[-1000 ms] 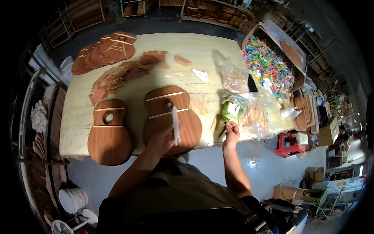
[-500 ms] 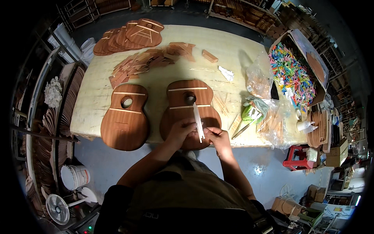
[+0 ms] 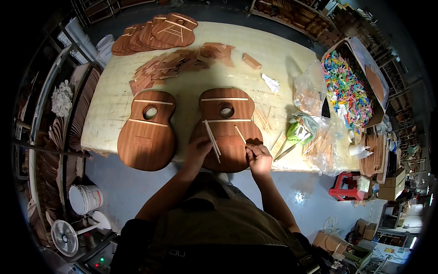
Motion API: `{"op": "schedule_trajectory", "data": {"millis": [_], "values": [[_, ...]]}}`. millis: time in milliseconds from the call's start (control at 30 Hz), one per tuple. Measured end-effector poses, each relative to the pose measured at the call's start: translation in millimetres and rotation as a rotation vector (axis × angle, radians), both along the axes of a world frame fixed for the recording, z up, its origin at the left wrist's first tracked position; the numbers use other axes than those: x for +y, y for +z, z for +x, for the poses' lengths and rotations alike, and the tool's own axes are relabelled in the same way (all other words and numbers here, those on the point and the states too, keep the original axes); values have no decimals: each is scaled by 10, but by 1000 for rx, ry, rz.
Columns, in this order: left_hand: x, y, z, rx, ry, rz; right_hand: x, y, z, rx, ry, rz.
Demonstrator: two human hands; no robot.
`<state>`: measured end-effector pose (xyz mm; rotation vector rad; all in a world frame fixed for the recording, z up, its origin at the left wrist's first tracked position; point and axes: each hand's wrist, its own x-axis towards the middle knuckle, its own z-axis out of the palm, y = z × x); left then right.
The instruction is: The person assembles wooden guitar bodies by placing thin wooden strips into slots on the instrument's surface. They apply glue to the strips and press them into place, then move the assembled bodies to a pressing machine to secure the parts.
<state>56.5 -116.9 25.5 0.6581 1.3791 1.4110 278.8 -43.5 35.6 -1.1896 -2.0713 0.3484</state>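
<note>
A carton (image 3: 378, 112) of small colourful pieces (image 3: 346, 87) sits at the tabletop's (image 3: 269, 55) right edge; a red stool (image 3: 340, 189) stands near its near-right corner.

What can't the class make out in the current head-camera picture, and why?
All in the head view:
- Lower end of the right grip's pale strip: hidden by fingers.
- Exact number of pale strips in the left grip: thin, overlapping.
- Lower stacked panels' faces: covered by upper ones.
- Far rack: cut off by the top edge.
</note>
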Motion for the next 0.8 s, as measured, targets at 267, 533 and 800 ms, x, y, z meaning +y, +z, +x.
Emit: {"op": "schedule_trajectory", "data": {"millis": [267, 533, 800], "values": [[13, 0, 44, 91, 36, 2, 53, -69, -12, -99, 68, 144], [-73, 71, -37, 62, 11, -62, -100, 280, -146, 53, -7, 86], [9, 313, -213, -68, -131, 72, -257, 201, -750, 617, 153, -938]]}}
